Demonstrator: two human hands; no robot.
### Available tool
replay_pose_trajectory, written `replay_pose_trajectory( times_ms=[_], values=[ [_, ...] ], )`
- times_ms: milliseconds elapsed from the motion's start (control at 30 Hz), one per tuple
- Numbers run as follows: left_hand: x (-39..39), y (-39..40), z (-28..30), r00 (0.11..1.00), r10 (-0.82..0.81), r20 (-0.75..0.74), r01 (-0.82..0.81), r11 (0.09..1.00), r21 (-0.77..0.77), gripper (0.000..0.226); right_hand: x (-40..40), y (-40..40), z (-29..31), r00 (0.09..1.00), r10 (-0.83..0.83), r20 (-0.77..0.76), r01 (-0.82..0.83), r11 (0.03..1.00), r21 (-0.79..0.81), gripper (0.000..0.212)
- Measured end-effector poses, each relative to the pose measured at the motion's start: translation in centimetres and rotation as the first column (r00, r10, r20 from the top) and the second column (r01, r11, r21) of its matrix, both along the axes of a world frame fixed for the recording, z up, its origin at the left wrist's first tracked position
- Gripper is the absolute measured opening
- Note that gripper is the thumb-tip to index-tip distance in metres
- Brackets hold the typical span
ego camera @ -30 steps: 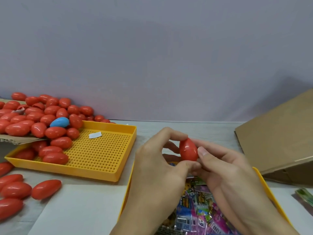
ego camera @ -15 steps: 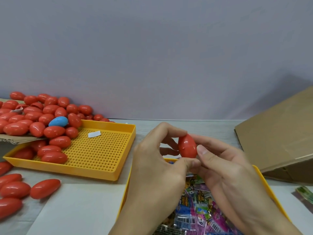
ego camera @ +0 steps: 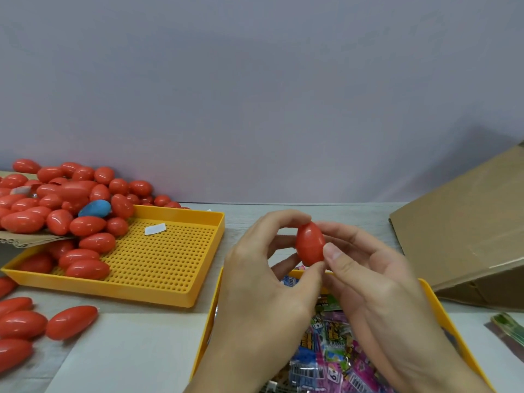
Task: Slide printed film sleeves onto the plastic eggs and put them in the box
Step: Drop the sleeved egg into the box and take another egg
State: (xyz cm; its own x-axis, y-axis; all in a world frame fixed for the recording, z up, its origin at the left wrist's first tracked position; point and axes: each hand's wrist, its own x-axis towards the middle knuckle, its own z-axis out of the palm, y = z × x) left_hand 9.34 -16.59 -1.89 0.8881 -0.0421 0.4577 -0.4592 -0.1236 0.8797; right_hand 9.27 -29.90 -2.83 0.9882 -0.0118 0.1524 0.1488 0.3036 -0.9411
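Note:
A bare red plastic egg point(ego camera: 310, 243) stands upright between both hands, above the near yellow tray point(ego camera: 433, 302). My left hand point(ego camera: 263, 293) pinches it with thumb and forefinger from the left. My right hand point(ego camera: 377, 293) holds it from the right, thumb on its front. Printed film sleeves point(ego camera: 331, 353) lie heaped in that tray beneath my hands. The cardboard box point(ego camera: 465, 239) stands at the right with its flap slanting up.
A second perforated yellow tray point(ego camera: 158, 265) at the left holds red eggs point(ego camera: 85, 251) spilling from a cardboard flap, with one blue egg point(ego camera: 95, 208) among them. More red eggs point(ego camera: 71, 321) lie on the table at the near left. Green packets point(ego camera: 510, 330) sit far right.
Both hands have kept the egg between them and stayed above the near tray. The egg stands a little more upright, and my right thumb has slid lower on it.

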Motion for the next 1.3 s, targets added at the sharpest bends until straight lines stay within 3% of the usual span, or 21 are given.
replay_pose_trajectory(
  times_ms=[233,467,700,900,1100,1233,1300],
  values=[
    [0.05,0.19,0.19,1.0,0.01,-0.015,-0.009,1.0,0.022,0.041,0.22,-0.08,-0.43,0.999,-0.039,0.002,0.039,0.998,-0.054,0.032],
    [0.02,0.07,0.34,0.993,-0.064,-0.1,0.052,0.992,-0.118,0.039,0.41,-0.02,-0.67,0.996,-0.081,0.025,0.083,0.991,-0.106,0.028],
    [0.04,-0.04,0.31,0.986,-0.074,-0.148,0.037,0.97,-0.238,0.017,0.19,0.22,-0.37,0.991,-0.106,0.078,0.119,0.975,-0.187,0.033],
    [0.23,0.02,-0.01,0.976,-0.046,-0.215,-0.006,0.972,-0.237,0.031,0.1,0.1,-0.17,0.99,-0.078,0.12,0.1,0.977,-0.19,0.033],
    [0.61,-0.03,-0.55,0.954,-0.124,-0.274,0.001,0.911,-0.411,0.029,0.05,0.06,-0.22,0.989,-0.083,0.126,0.105,0.977,-0.186,0.033],
    [0.66,-0.17,-0.46,0.934,-0.181,-0.308,0.013,0.878,-0.479,0.013,-0.01,0.31,0.08,0.982,-0.115,0.147,0.144,0.969,-0.202,0.034],
    [0.6,-0.15,-0.29,0.926,-0.214,-0.311,0.035,0.869,-0.494,0.02,-0.14,0.59,0.3,0.976,-0.127,0.175,0.167,0.957,-0.236,0.033]
  ],
)
